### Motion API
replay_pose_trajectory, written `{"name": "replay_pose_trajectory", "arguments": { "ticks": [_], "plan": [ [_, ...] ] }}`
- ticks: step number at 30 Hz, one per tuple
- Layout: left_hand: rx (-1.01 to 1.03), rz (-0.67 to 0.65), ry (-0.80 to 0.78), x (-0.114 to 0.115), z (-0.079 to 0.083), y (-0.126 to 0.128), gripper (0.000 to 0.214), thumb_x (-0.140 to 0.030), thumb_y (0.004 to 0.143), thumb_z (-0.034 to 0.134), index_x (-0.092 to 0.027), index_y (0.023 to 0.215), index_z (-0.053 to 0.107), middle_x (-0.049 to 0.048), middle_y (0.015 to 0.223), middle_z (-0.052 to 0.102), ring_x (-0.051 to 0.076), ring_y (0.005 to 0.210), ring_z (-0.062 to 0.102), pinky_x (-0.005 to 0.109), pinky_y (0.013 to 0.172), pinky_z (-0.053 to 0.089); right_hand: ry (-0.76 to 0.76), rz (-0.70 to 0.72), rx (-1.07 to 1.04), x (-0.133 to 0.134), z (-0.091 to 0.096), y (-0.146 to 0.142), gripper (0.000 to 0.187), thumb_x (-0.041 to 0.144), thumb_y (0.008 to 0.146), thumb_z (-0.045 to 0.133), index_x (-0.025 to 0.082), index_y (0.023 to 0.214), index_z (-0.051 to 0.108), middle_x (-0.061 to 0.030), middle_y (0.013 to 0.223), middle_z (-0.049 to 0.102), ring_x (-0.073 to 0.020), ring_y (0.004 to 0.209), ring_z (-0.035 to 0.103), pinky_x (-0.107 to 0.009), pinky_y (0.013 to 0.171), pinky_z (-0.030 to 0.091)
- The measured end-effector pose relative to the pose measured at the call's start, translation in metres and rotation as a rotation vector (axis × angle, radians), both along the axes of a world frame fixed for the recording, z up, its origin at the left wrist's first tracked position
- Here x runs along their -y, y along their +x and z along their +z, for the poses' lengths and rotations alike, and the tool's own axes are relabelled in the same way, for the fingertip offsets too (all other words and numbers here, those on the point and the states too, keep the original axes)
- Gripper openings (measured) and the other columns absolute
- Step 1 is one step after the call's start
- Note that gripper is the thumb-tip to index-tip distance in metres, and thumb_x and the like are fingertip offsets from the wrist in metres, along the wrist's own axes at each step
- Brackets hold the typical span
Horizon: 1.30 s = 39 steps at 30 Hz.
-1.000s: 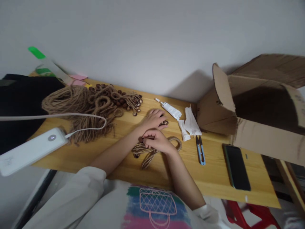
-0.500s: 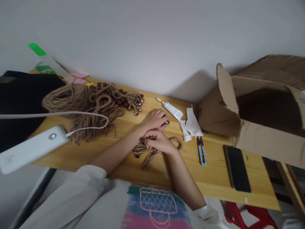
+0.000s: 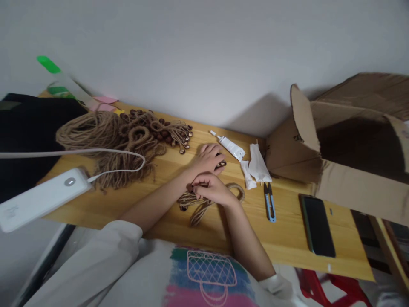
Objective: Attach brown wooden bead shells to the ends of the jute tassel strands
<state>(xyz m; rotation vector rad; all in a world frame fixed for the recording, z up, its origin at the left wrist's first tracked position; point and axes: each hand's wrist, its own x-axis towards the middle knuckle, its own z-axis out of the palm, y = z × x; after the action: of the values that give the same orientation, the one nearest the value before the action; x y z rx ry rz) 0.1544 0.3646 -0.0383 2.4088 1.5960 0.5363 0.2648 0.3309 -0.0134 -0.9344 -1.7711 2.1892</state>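
My left hand [image 3: 206, 158] lies on the wooden table [image 3: 134, 200] with its fingers curled over small brown beads [image 3: 221, 163] at its fingertips. My right hand [image 3: 213, 189] rests just in front of it, fingers pinched on a jute cord piece [image 3: 194, 204] whose loop [image 3: 238, 189] pokes out to the right. A dark bead shows at the fingertips of the right hand. The cord's loose ends trail toward me under the right wrist.
A big heap of jute cord and brown beads [image 3: 128, 136] lies at the back left, with a white power bank [image 3: 38, 198] and cable beside it. A glue tube [image 3: 231, 146], white wrappers [image 3: 255, 168], blue snips [image 3: 269, 201], a phone [image 3: 317, 224] and an open cardboard box [image 3: 345, 145] sit to the right.
Hardly anything has moved. Both hands stay in the same spot on the cord piece; the view shifted slightly.
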Motion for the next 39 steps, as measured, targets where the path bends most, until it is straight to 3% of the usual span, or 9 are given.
{"name": "replay_pose_trajectory", "arguments": {
  "ticks": [3, 7, 18, 26, 39],
  "plan": [
    [0.014, 0.053, -0.021, 0.0, 0.001, 0.001, 0.048, -0.037, 0.079, 0.065, -0.018, 0.123, 0.057, 0.0158, 0.141, 0.042, 0.033, 0.134, 0.032, 0.051, 0.108, 0.026, 0.005, 0.006, -0.005, 0.0, -0.001, 0.0, 0.009, 0.022, 0.065, 0.056, 0.013, 0.063, 0.057, 0.0036, 0.052, 0.056, -0.0049, 0.049, 0.048, -0.017, 0.049, 0.037],
    [0.013, 0.068, -0.057, 0.0, 0.003, 0.001, 0.055, -0.039, 0.078, 0.066, -0.017, 0.127, 0.054, 0.0164, 0.14, 0.043, 0.033, 0.133, 0.034, 0.05, 0.109, 0.026, 0.011, 0.006, -0.007, 0.0, -0.003, 0.001, 0.01, 0.023, 0.066, 0.057, 0.013, 0.064, 0.057, 0.0032, 0.053, 0.056, -0.0055, 0.049, 0.048, -0.017, 0.049, 0.037],
    [0.011, 0.057, -0.04, 0.0, 0.001, 0.001, 0.049, -0.039, 0.08, 0.064, -0.017, 0.123, 0.056, 0.0133, 0.126, 0.051, 0.031, 0.119, 0.043, 0.049, 0.104, 0.031, 0.01, -0.001, 0.001, 0.0, -0.002, 0.0, 0.007, 0.02, 0.067, 0.057, 0.014, 0.064, 0.057, 0.0039, 0.053, 0.056, -0.0053, 0.049, 0.049, -0.017, 0.05, 0.038],
    [-0.018, -0.05, -0.005, -0.002, -0.002, -0.001, 0.041, -0.037, 0.085, 0.06, -0.022, 0.124, 0.057, 0.0105, 0.126, 0.052, 0.027, 0.12, 0.044, 0.043, 0.102, 0.035, 0.018, 0.003, 0.013, 0.0, -0.001, 0.0, 0.006, 0.018, 0.066, 0.055, 0.013, 0.062, 0.057, 0.0036, 0.053, 0.056, -0.005, 0.05, 0.048, -0.016, 0.05, 0.037],
    [-0.009, -0.088, 0.039, -0.002, -0.005, -0.002, 0.028, -0.033, 0.088, 0.057, -0.026, 0.114, 0.064, 0.0072, 0.113, 0.058, 0.024, 0.111, 0.047, 0.04, 0.096, 0.038, 0.03, 0.01, 0.012, 0.001, -0.003, 0.0, 0.005, 0.017, 0.067, 0.055, 0.013, 0.064, 0.057, 0.0037, 0.054, 0.056, -0.0051, 0.051, 0.048, -0.017, 0.051, 0.037]
  ]
}}
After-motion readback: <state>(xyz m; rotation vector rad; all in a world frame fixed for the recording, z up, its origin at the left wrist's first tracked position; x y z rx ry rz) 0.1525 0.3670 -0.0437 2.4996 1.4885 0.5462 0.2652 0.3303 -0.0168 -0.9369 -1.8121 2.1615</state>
